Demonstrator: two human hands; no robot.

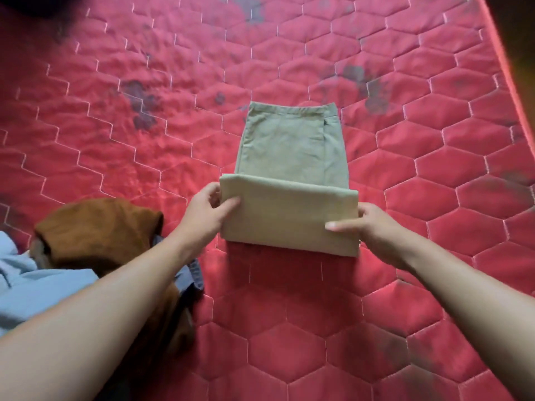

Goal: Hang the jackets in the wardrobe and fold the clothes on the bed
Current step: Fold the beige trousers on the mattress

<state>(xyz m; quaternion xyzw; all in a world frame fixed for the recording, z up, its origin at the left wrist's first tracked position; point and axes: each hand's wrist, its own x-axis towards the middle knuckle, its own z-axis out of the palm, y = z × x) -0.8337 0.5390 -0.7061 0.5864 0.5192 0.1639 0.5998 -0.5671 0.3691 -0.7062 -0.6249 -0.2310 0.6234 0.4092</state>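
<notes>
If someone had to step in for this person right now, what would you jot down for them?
The left hand and right hand each grip a side of the khaki garment's folded end.
It lies on the red mattress, partly folded, waistband at the far end.
Left to do: finish this fold, then the brown garment and light blue garment heaped at left.

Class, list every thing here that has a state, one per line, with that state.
khaki trousers: partly folded, lying on the mattress.
left hand: grips the fold's left edge.
right hand: grips the fold's right edge.
brown garment: crumpled, unfolded.
light blue garment: crumpled, unfolded.
</notes>
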